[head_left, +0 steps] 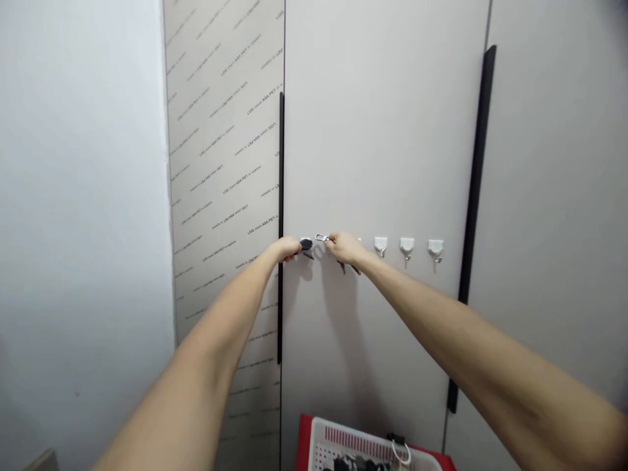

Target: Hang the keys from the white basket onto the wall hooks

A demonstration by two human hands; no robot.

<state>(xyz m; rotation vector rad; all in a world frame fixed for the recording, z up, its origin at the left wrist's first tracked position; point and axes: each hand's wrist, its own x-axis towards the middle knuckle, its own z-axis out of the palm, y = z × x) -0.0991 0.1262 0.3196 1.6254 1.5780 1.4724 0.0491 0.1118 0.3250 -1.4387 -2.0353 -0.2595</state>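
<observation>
At the left end of a row of white wall hooks, my left hand point(286, 248) is closed on keys, one with a black head point(307, 244). A white hook shows partly behind that black head. My right hand point(345, 247), also closed, grips a silver snap clip point(321, 238) that points left towards the left hand. Dark keys point(342, 267) hang below the right hand's fingers. To its right, a white hook point(381, 244), another white hook point(407, 246) and a last white hook point(435, 248) are bare. My right hand mostly covers one more hook.
The hooks are on a pale cabinet door point(387, 131) with a long black handle strip point(281, 163) at left and another black strip point(478, 170) at right. Below, a white plastic basket point(353, 433) with several dark items stands on something red point(304, 438). A white wall point(83, 163) borders the left.
</observation>
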